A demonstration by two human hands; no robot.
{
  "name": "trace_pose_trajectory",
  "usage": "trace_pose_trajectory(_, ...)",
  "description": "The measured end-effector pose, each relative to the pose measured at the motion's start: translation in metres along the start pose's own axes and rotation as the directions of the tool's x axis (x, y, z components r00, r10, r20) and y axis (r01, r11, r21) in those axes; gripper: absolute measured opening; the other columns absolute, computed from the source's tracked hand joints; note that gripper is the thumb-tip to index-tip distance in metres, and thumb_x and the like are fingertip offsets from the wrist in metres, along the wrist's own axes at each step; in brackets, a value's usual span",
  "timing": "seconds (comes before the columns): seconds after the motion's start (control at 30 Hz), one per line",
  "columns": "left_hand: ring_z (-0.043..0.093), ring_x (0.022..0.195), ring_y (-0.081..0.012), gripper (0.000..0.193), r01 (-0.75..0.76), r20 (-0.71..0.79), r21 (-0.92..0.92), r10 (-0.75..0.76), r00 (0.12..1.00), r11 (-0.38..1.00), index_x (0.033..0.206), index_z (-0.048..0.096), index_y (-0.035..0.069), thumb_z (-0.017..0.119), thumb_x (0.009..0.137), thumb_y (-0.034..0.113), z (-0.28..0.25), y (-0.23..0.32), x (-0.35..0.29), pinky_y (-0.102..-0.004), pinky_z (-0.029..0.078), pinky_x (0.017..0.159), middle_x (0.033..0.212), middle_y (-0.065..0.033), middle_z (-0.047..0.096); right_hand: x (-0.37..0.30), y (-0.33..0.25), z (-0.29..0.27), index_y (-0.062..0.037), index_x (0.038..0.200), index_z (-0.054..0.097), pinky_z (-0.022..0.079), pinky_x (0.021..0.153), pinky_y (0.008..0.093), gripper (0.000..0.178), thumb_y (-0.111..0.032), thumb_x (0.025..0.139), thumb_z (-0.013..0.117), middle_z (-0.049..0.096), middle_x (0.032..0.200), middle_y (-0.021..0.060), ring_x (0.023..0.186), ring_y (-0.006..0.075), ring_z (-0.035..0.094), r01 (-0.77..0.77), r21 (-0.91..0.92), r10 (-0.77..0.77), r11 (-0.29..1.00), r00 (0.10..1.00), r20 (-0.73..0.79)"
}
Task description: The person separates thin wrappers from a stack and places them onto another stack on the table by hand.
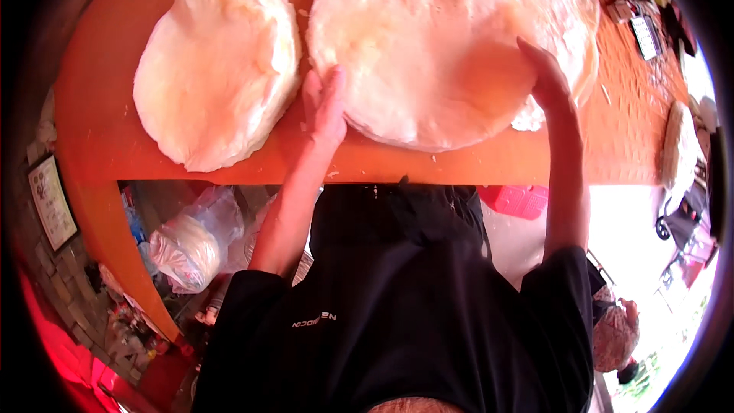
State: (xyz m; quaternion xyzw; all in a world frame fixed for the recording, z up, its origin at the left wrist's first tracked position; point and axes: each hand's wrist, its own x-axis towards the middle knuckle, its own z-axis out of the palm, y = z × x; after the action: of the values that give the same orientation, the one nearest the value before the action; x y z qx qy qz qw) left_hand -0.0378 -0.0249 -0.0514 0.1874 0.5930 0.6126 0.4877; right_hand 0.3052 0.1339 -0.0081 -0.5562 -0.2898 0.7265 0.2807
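A large, pale, round sheet like a thin flatbread (397,69) lies on an orange tabletop (92,107), over more sheets of the same kind. At its left edge my left hand (326,111) rests with fingers stretched out and thumb raised against the rim. Across from it, my right hand (547,80) lies flat on the right side, fingers extended toward the middle; its thumb is hidden. A smaller stack of similar round flatbreads (218,73) sits apart on the left, near my left hand.
Crumbs dot the tabletop. Beneath it stand a clear plastic bag (191,248) of pale contents and a red container (516,200). A phone-like device (644,37) lies far right, near a white bundle (679,145). A framed sheet (52,203) is at the left wall.
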Motion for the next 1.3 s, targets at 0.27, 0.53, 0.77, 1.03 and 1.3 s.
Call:
trace_pose_trajectory(0.27, 0.059, 0.08, -0.0125, 0.03, -0.09, -0.026, -0.178, 0.087, 0.996, 0.98, 0.104, 0.061, -0.002, 0.068, 0.083, 0.017, 0.032, 0.053, -0.003, -0.0293, 0.049, 0.069, 0.092, -0.0058, 0.065, -0.027, -0.076, 0.011, 0.002, 0.112, 0.065, 0.05, 0.087, 0.0305, 0.032, -0.014, 0.084, 0.067, 0.068, 0.103, 0.0083, 0.095, 0.0157, 0.063, 0.332, -0.367, -0.366, 0.869, 0.93, -0.024)
trace_pose_trajectory(0.53, 0.067, 0.091, -0.021, 0.022, -0.319, -0.052, -0.284, 0.318, 0.947, 0.904, 0.103, 0.067, 0.004, 0.069, 0.084, 0.014, -0.119, 0.191, 0.003, -0.0336, 0.055, 0.081, 0.102, -0.0095, 0.069, -0.032, -0.16, 0.196, 0.0018, 0.11, 0.066, 0.048, 0.089, 0.0295, 0.031, -0.015, 0.084, 0.067, 0.068, 0.105, 0.0093, 0.097, 0.0174, 0.064, 0.655, -0.207, -0.535, 0.727, 0.729, 0.427)
trace_pose_trajectory(0.77, 0.064, 0.1, -0.0215, 0.031, -0.26, -0.387, -0.02, 0.232, 0.892, 0.966, 0.115, 0.06, -0.003, 0.066, 0.087, 0.011, -0.277, 0.197, 0.001, -0.0329, 0.052, 0.087, 0.11, -0.0113, 0.066, 0.05, -0.024, 0.346, 0.0008, 0.1, 0.068, 0.053, 0.067, 0.0295, 0.027, -0.016, 0.08, 0.072, 0.069, 0.088, 0.0069, 0.076, 0.0135, 0.064, 0.361, -0.274, -0.177, 0.891, 0.834, 0.523)
trace_pose_trajectory(1.03, 0.06, 0.097, -0.0165, 0.039, -0.059, -0.6, 0.401, 0.31, 0.738, 0.914, 0.117, 0.057, -0.005, 0.071, 0.085, 0.014, -0.332, 0.17, 0.015, -0.0276, 0.048, 0.085, 0.104, -0.007, 0.063, 0.088, 0.036, 0.342, 0.0023, 0.112, 0.061, 0.052, 0.066, 0.0366, 0.061, -0.045, 0.077, 0.074, 0.068, 0.079, 0.0096, 0.069, 0.0222, 0.065, 0.562, -0.74, -0.602, 0.368, 0.751, 0.271)
trace_pose_trajectory(1.3, 0.057, 0.105, -0.0149, 0.04, -0.126, -0.448, 0.153, 0.183, 0.875, 0.98, 0.124, 0.054, -0.002, 0.065, 0.091, 0.019, -0.324, 0.139, 0.028, -0.0291, 0.047, 0.09, 0.117, -0.0072, 0.061, 0.089, 0.046, 0.396, -0.0082, 0.134, 0.049, 0.044, 0.093, 0.0402, 0.062, -0.045, 0.086, 0.064, 0.062, 0.117, 0.0167, 0.109, 0.0288, 0.058, 0.464, -0.788, -0.239, 0.405, 0.886, 0.398)
